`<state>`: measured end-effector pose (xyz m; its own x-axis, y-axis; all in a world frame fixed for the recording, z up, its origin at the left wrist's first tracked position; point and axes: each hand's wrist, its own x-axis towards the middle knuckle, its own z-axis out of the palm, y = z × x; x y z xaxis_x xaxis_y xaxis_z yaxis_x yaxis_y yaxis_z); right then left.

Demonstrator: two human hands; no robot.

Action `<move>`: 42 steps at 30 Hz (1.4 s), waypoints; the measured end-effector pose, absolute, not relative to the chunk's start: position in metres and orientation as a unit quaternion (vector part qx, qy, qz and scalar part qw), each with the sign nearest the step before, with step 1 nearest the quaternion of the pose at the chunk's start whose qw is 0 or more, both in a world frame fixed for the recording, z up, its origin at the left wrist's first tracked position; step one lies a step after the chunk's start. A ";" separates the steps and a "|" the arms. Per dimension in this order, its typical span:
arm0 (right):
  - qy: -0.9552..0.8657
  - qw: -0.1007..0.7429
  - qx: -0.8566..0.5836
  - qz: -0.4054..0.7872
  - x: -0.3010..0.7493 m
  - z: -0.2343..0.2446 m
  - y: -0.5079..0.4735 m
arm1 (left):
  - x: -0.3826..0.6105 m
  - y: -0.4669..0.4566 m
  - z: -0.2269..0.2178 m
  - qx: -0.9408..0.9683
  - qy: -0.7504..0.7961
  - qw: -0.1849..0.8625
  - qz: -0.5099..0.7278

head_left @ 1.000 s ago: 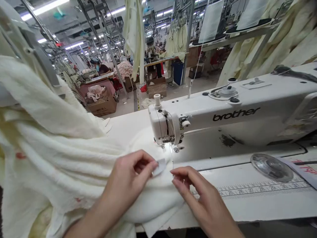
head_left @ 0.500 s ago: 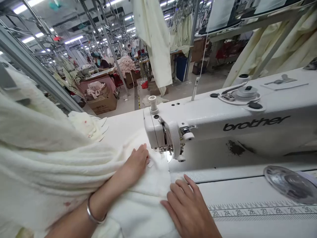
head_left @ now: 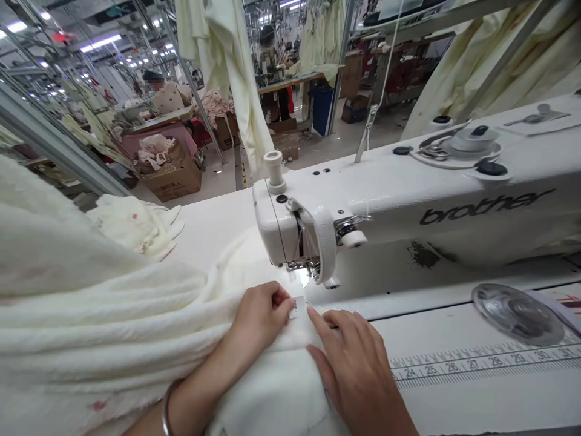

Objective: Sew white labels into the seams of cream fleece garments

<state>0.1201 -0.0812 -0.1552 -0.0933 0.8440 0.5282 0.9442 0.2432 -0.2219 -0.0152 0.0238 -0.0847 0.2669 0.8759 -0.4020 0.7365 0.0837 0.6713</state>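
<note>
My left hand [head_left: 261, 315] pinches a small white label [head_left: 298, 305] between thumb and fingers, just in front of the lit needle area. Dark marks show on the label. Beneath both hands lies cream fleecy fabric [head_left: 149, 315], heaped in folds to the left. My right hand [head_left: 358, 357] rests on the fabric's right edge, thumb and index finger apart, the index fingertip close to the label. The white sewing machine [head_left: 281, 224] stands just beyond the hands. Its needle and presser foot are hard to make out.
A smaller pile of cream pieces [head_left: 136, 221] lies at the table's far left. To the right are a clear round disc [head_left: 517, 313] and a printed ruler scale [head_left: 474, 366]. Cream cloth [head_left: 240, 79] hangs beyond the machine. Farther back, people sit at other machines near a cardboard box [head_left: 175, 178].
My left hand has moved right and toward me, and now pinches the label at its fingertips. My right hand has come up closer to it. The camera view has shifted.
</note>
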 end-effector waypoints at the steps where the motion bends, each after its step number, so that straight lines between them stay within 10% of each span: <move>1: -0.735 0.285 -0.610 -0.080 0.120 -0.156 -0.081 | -0.015 0.025 -0.086 0.675 0.601 0.420 0.081; 16: -0.726 0.293 -0.619 -0.057 0.115 -0.150 -0.079 | -0.014 0.034 -0.086 0.672 0.593 0.442 0.035; 30: -0.720 0.310 -0.617 -0.069 0.112 -0.147 -0.078 | -0.061 -0.010 -0.082 0.980 0.199 0.006 0.001; 42: -0.738 0.273 -0.614 -0.058 0.113 -0.156 -0.082 | -0.064 -0.005 -0.094 0.978 0.203 -0.020 -0.035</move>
